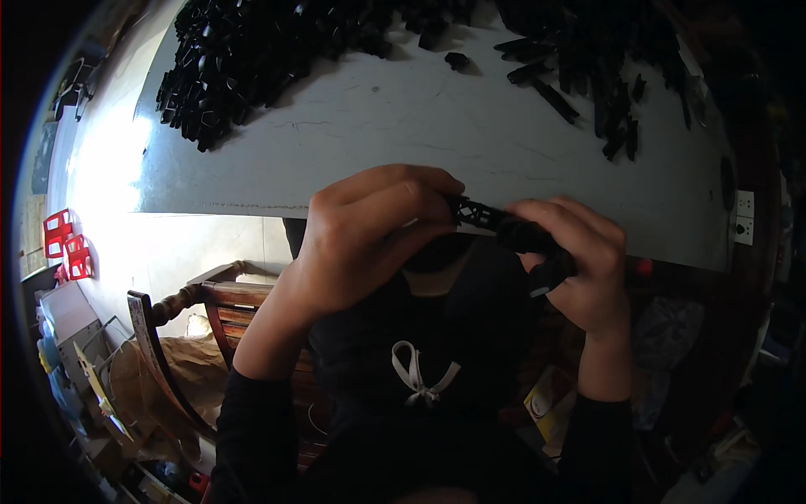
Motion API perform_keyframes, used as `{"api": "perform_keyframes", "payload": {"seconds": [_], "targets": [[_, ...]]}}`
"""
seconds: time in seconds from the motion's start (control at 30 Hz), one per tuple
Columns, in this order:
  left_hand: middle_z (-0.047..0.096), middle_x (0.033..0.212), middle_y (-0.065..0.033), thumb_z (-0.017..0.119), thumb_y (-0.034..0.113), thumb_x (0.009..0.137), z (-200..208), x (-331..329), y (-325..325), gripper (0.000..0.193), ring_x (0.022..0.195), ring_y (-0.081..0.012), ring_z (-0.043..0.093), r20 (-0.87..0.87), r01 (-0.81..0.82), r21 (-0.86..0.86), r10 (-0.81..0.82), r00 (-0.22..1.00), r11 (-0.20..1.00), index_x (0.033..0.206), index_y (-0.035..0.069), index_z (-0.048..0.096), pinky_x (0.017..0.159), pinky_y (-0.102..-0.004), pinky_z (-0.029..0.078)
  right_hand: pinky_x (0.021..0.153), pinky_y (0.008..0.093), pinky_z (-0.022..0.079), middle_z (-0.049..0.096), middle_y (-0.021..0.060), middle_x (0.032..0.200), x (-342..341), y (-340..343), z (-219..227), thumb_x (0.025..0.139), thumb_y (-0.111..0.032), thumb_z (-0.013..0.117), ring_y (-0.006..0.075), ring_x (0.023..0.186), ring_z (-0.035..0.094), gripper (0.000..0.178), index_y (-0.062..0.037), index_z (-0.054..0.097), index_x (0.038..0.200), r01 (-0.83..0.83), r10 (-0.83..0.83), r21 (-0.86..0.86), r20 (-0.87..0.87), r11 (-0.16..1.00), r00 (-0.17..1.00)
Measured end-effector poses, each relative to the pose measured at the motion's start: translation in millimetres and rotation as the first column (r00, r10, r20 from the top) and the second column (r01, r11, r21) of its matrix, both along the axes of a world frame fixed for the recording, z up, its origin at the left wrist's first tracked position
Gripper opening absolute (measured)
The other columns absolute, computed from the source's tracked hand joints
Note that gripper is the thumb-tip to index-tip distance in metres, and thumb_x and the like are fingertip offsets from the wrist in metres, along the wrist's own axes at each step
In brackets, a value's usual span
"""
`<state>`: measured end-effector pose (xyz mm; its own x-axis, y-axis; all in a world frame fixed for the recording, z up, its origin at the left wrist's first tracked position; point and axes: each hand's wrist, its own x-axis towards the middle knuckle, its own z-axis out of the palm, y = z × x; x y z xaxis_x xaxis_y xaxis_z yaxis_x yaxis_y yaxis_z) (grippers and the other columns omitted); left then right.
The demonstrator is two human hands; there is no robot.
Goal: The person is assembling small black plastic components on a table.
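Observation:
Just off the table's front edge, both of my hands hold a dark assembly of black plastic between them. Its slim part with lattice-like cutouts (478,215) has one end in the fingertips of my left hand (369,223). My right hand (583,252) is closed around the bulkier black part (533,241), fingers over the top and thumb below. A rounded end of it sticks out under the right fingers. In the shadow I cannot tell whether this is one piece or several joined.
The grey table (353,126) carries a large heap of black plastic pieces (243,67) at far left and a pile of long black strips (600,67) at far right. One loose black piece (457,60) lies between them. A wooden chair (239,294) and red stools (67,244) stand left.

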<state>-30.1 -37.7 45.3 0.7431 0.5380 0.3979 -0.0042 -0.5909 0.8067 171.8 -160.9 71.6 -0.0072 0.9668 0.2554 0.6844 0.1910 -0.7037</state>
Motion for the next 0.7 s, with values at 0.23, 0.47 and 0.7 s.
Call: {"api": "perform_keyframes", "payload": {"seconds": [0.23,0.47,0.7], "targets": [[0.068,0.099,-0.0158,0.072,0.012,0.079,8,6,-9,0.016,0.087,-0.0237,0.068,0.054,0.106,-0.040,-0.104,0.993,0.994,0.081,0.000,0.063,0.074,-0.0306,0.055,0.059,0.0311,0.053,0.066,0.0127,0.081,-11,1,-5,0.074,-0.011,0.070,0.0229,0.070,0.067,0.026,0.0026,0.065,0.096,-0.025,0.026,0.043,-0.009,0.999,1.000],[0.068,0.098,-0.0200,0.040,0.034,0.101,-10,13,-29,0.046,0.097,-0.0286,0.066,0.522,0.513,-0.557,-0.205,0.828,0.653,0.099,-0.006,0.064,0.087,-0.0360,0.051,0.055,0.0304,0.053,0.063,0.0125,0.075,-44,-5,-5,0.070,-0.008,0.066,0.0254,0.066,0.067,0.016,0.0045,0.066,0.081,-0.182,0.159,0.183,0.134,0.966,0.978],[0.064,0.081,-0.0071,0.043,0.021,0.100,-26,12,-53,0.031,0.072,-0.0122,0.061,-0.150,0.117,-0.703,-0.306,0.940,0.702,0.089,-0.001,0.062,0.066,-0.0261,0.049,0.048,0.0260,0.047,0.057,0.0041,0.067,-69,-6,-8,0.077,-0.005,0.066,0.0148,0.057,0.060,0.008,-0.0024,0.063,0.084,-0.254,0.244,0.282,0.070,0.925,0.967]]}}
